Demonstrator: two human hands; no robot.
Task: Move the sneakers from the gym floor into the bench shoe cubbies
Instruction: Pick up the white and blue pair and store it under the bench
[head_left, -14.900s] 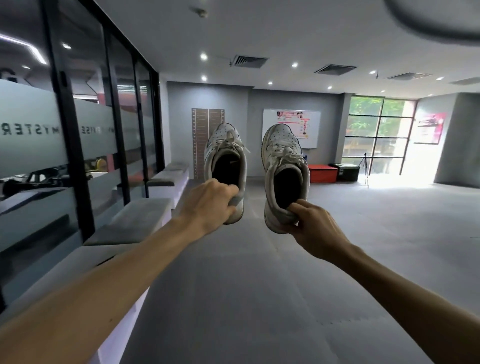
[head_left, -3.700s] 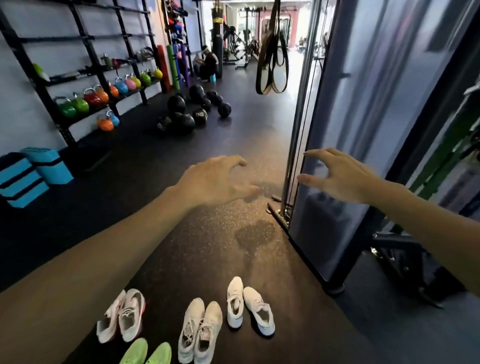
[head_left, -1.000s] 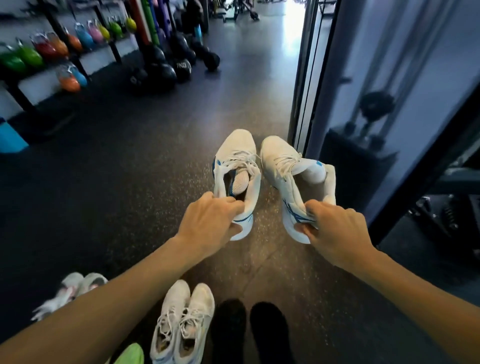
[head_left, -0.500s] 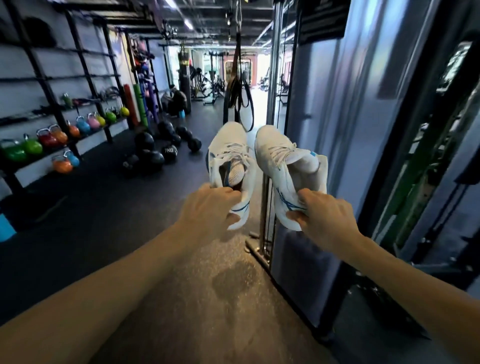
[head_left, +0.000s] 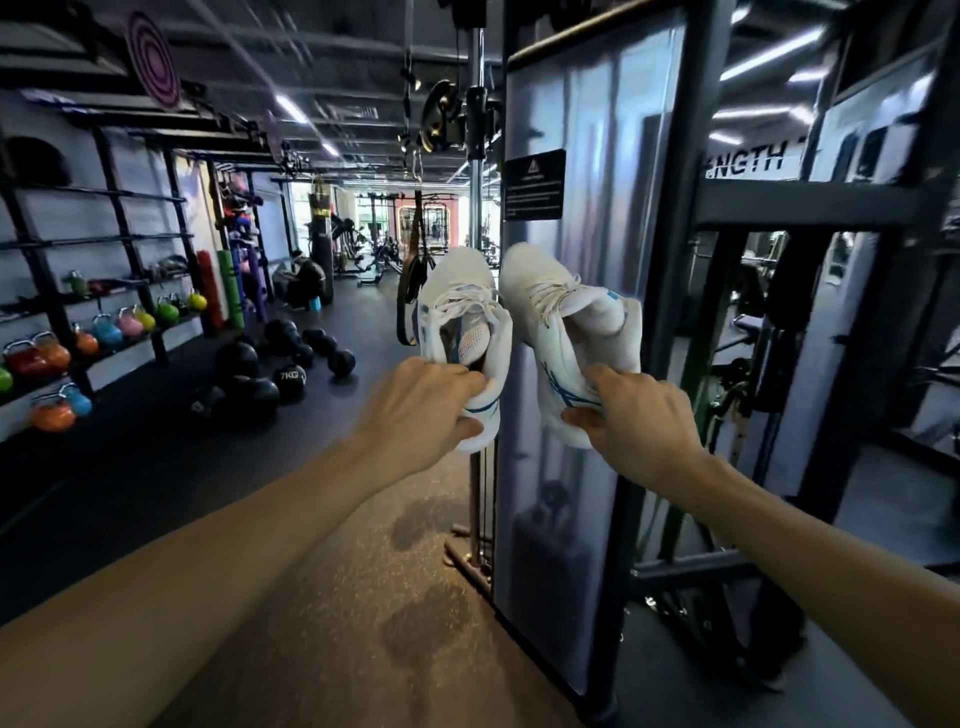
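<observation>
I hold a pair of white sneakers with blue trim at chest height, toes pointing away. My left hand (head_left: 423, 402) grips the heel of the left sneaker (head_left: 460, 322). My right hand (head_left: 636, 421) pinches the heel and side of the right sneaker (head_left: 561, 322). Both shoes hang in the air in front of a cable machine. The bench with its shoe cubbies is out of view, as are the other sneakers on the floor.
A cable machine with a grey panel (head_left: 582, 364) and chrome pole (head_left: 475, 208) stands close ahead on the right. Black medicine balls (head_left: 260, 384) lie on the dark floor at left, below a rack of coloured kettlebells (head_left: 104, 332). A person sits far back by a punching bag.
Over the last second both hands lifted the white sneakers from low over the floor to chest height. The view tilted up, so the remaining pairs on the floor dropped out of sight.
</observation>
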